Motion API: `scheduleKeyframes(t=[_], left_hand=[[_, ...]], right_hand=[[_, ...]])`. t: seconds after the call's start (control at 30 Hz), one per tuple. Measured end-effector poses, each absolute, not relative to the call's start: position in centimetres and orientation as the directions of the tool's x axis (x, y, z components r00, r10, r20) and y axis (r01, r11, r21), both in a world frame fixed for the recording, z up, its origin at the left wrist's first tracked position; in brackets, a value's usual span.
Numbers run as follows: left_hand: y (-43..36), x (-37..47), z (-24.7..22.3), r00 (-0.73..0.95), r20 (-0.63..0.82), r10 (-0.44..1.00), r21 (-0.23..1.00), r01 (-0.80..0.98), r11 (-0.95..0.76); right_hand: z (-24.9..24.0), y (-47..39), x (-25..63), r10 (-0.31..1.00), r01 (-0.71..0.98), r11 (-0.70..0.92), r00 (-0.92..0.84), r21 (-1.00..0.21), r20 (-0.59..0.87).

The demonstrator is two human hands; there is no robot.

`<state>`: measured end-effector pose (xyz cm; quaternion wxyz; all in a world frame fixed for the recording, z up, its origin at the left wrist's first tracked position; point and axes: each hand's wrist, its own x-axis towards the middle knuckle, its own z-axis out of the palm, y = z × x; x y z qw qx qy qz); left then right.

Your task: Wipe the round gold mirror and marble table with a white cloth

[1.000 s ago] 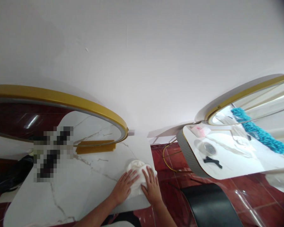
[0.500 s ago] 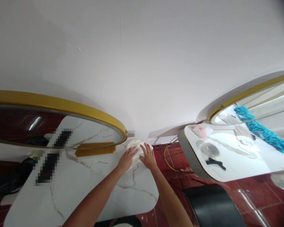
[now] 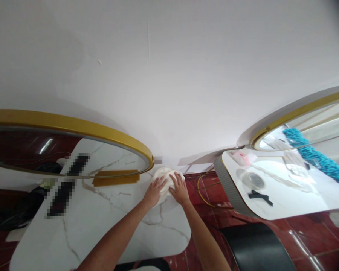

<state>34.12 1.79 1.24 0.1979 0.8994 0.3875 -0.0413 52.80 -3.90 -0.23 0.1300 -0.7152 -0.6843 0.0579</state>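
A bunched white cloth (image 3: 164, 173) lies at the back right corner of the white marble-patterned table (image 3: 124, 226), close to the wall. My left hand (image 3: 153, 192) grips its left side, fingers curved over the top. From the right, my right hand (image 3: 180, 190) holds the same cloth with its fingers bent and slightly spread. Both palms press down on the bundle, and its underside is hidden.
A gold-framed mirror (image 3: 101, 134) rises along the wall at left, with a gold base (image 3: 115, 178). At right stands a second table (image 3: 288, 205) holding a pink-and-white packet (image 3: 244, 157), a round clear container (image 3: 254, 181) and a black strap (image 3: 260, 197). A black chair (image 3: 260, 246) is below it.
The view has shifted slightly, so everything sits a little further right. Both hands stay on the cloth in nearly the same spot on the table.
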Motion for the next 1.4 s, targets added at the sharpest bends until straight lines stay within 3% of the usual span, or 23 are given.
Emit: scheduleKeyframes(t=[0.17,0.37,0.6,0.73,0.9,1.4], left_hand=[[-4.2,32.6,1.0,0.732,-0.195,0.652,0.352,0.673,-0.650],[-11.8,30.7,1.4,0.805,-0.265,0.531,0.415,0.592,-0.690],[-13.8,26.9,2.1,0.841,-0.324,0.433,0.523,0.541,-0.659],[-13.4,23.4,1.8,0.846,-0.334,0.415,0.541,0.532,-0.651],[-12.6,20.6,0.3,0.801,-0.325,0.503,0.457,0.599,-0.658],[1.6,25.8,-0.6,0.647,-0.124,0.752,0.237,0.756,-0.611]], right_hand=[[-0.4,-9.9,52.1,0.998,0.949,-0.025,0.045,-0.315,0.054],[-1.8,-19.9,49.7,0.990,0.927,-0.132,0.139,-0.351,-0.006],[-1.4,-23.7,46.9,0.992,0.922,-0.128,0.118,-0.366,-0.052],[-1.4,-22.9,44.9,0.999,0.928,-0.042,0.027,-0.370,-0.047],[-1.8,-20.5,42.8,0.999,0.930,0.033,-0.046,-0.365,-0.027],[-1.3,-3.0,44.3,0.998,0.948,-0.024,0.042,-0.316,0.051]])
